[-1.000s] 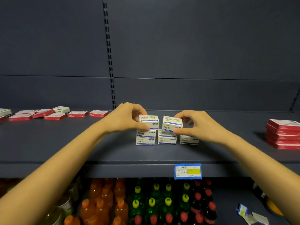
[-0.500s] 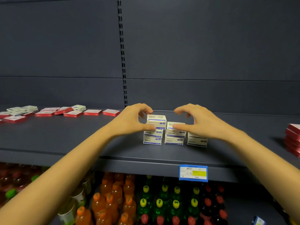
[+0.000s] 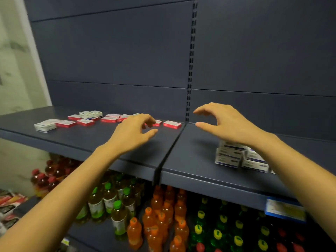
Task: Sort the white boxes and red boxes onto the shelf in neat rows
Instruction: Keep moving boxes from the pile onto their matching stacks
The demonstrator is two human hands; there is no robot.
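The stacked white boxes (image 3: pixel 236 155) sit at the right of the frame near the front edge of the dark shelf (image 3: pixel 190 151), partly hidden by the right forearm. Loose red boxes (image 3: pixel 109 119) and a few more white ones (image 3: pixel 90 114) lie scattered at the upper left of the shelf. The left hand (image 3: pixel 131 133) and right hand (image 3: pixel 227 122) hover mid-frame, each grip loosely open and empty. Bottled drinks (image 3: pixel 160 219) fill the lower shelf.
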